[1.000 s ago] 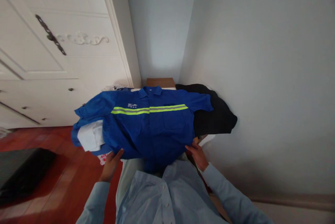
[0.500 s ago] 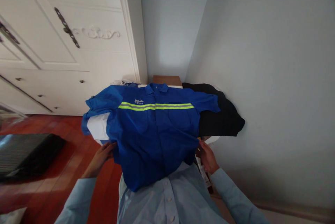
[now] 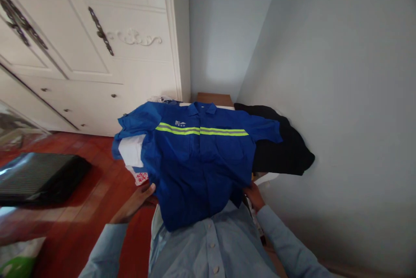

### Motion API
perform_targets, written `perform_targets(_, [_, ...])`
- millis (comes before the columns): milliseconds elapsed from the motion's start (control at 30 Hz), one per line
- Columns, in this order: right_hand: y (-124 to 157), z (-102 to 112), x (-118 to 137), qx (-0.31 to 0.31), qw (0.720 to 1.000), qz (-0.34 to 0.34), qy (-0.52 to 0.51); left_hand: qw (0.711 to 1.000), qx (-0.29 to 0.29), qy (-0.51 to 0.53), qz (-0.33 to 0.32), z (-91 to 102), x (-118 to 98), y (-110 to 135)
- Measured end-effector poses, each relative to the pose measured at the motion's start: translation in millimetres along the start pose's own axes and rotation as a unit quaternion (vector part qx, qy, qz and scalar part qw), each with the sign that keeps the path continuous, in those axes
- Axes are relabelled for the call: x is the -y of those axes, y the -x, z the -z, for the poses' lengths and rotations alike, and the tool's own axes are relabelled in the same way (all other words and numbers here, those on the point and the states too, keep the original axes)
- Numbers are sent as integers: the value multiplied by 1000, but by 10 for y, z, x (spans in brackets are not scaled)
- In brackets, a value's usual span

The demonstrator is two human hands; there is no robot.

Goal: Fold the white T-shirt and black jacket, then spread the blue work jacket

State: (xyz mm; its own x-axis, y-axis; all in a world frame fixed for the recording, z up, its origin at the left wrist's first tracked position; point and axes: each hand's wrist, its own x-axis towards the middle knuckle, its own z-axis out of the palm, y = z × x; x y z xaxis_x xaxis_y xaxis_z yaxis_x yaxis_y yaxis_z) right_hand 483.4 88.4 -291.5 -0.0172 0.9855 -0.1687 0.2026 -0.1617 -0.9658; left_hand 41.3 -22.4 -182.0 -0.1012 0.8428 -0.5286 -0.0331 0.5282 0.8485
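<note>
A blue short-sleeved work shirt [image 3: 201,169] lies front up, its collar away from me and its lower part hanging over the near edge towards my body. A yellow-and-grey reflective stripe crosses its chest, with a white logo above. My left hand [image 3: 138,202] holds the left side edge near the hem, thumb in sight and fingers partly behind the cloth. At the opposite edge, my right hand [image 3: 255,196] grips the fabric, its fingertips hidden by the shirt. Under the shirt's left sleeve shows a white cloth [image 3: 131,150].
Black fabric [image 3: 282,152] lies under the right sleeve, beside the grey wall [image 3: 351,96]. A brown box [image 3: 215,99] stands behind the collar. The white wardrobe [image 3: 143,70] rises at the back left. On the red wooden floor [image 3: 100,182] lies a dark, plastic-wrapped bundle [image 3: 42,178].
My view has turned slightly left, so the scene sits further right. My left hand has shifted slightly nearer me along the shirt's edge, and red lettering on white material now shows beside it.
</note>
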Motion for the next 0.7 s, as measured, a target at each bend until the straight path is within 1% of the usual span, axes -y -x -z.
perform_targets(67, [60,18,20,-11,999,-25,-27,996,-17,5,-83,-52,-15,3])
perform_targets(133, [144,89,64,-11,998,-31,-44,988,-47,13,-145,-89,-29,-28])
perform_targets(200, [238,214,140,-26,996,-36,-73,980,-77,36,-181,-83,-42,-57])
perform_targets(267, [332,371,228,-58,992,-44,-106,975,-97,60,-192,-37,-54,-56])
perform_targets(333, [425,519,295,-92,986,-46,-131,979,-90,65,-173,18,-63,-24])
perform_targets(433, [568,636,292,-106,983,-56,-139,991,-65,41,-114,61,-53,29])
perform_targets(533, [695,597,183,-111,979,-94,-143,996,-70,23,-43,52,2,23])
perform_targets(600, [751,537,99,-134,973,-122,-144,997,-77,8,14,48,60,-8])
perform_targets(667, [777,496,38,-160,968,-132,-140,993,-90,-43,58,64,128,-35])
perform_targets(700, [779,488,20,-171,967,-130,-135,990,-97,-81,65,79,163,-41])
